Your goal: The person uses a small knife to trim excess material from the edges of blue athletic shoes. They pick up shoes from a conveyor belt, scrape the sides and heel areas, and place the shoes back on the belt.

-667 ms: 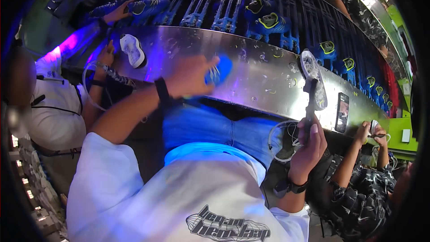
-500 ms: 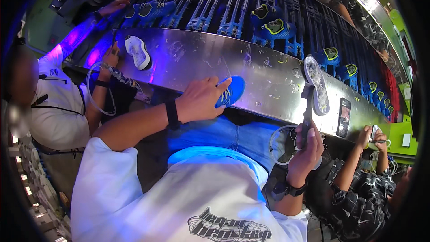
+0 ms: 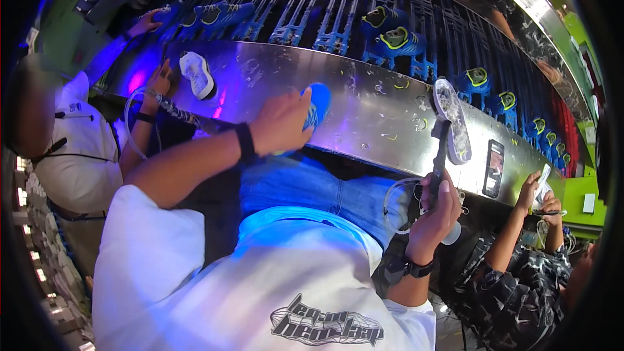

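Observation:
My left hand (image 3: 281, 120) is closed around a blue shoe (image 3: 319, 103) at the bench's near edge, its toe pointing away from me. Motion blurs the hand a little, and its palm hides the shoe's heel. In my right hand (image 3: 439, 207) is a long dark tool (image 3: 441, 149), held upright by its handle, with a clear tube (image 3: 392, 208) looping beside it. The tool's tip overlaps the edge of a white shoe sole (image 3: 453, 120) lying on the metal bench (image 3: 370, 114); whether they touch I cannot tell.
Another white sole (image 3: 197, 75) lies on the bench at left, and a phone (image 3: 494, 168) at right. Beyond the bench is a rack (image 3: 338, 19) bearing several blue shoes (image 3: 398, 40). Co-workers sit on both sides; the right one's hands (image 3: 539, 198) hold something white.
My left hand has moved left with the blue shoe and tilted it. My right hand with the tool has shifted slightly left. The left co-worker's far hand has moved left along the rack.

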Demonstrator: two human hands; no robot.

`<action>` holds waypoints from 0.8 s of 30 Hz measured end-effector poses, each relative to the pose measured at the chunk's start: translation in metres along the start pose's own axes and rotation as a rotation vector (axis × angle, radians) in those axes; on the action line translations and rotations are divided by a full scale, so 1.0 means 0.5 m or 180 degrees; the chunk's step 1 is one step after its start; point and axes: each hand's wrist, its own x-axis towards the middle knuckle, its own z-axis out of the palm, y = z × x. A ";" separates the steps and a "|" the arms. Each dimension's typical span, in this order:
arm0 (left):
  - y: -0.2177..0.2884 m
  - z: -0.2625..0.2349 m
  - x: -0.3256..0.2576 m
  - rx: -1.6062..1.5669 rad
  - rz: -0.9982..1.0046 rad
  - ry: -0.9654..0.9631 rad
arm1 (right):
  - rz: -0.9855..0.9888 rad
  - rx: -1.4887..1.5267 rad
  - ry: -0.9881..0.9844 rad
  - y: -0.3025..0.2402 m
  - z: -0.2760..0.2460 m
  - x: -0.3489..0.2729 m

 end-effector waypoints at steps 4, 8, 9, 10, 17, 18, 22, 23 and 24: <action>-0.040 -0.016 0.066 0.0068 -0.0148 0.0370 | 0.0017 -0.0121 -0.0083 0.008 0.002 0.012; -0.247 -0.041 0.235 0.0583 -0.1100 0.0337 | -0.0044 -0.0058 -0.0264 -0.011 0.025 0.005; -0.239 -0.039 0.235 0.0479 -0.1025 0.0249 | -0.0040 -0.0063 -0.0236 -0.013 0.022 0.005; -0.219 -0.043 0.225 0.0386 -0.0941 0.0151 | -0.0070 -0.0049 -0.0233 -0.012 0.018 0.007; 0.047 -0.001 -0.038 -0.0023 -0.0092 0.0419 | 0.0010 0.0150 -0.0173 -0.008 0.013 0.005; 0.063 -0.008 -0.064 -0.0078 -0.0120 0.0305 | 0.0047 0.0181 -0.0186 -0.011 0.019 0.002; 0.078 -0.043 -0.130 -0.0675 -0.0035 0.0024 | -0.0128 0.0158 -0.0505 -0.022 0.040 -0.007; 0.070 -0.050 -0.141 -0.0888 0.0017 -0.0019 | -0.0114 0.0166 -0.0549 -0.026 0.049 -0.010; 0.059 -0.057 -0.150 -0.1577 -0.0048 0.0139 | -0.0099 0.0174 -0.0582 -0.029 0.058 -0.012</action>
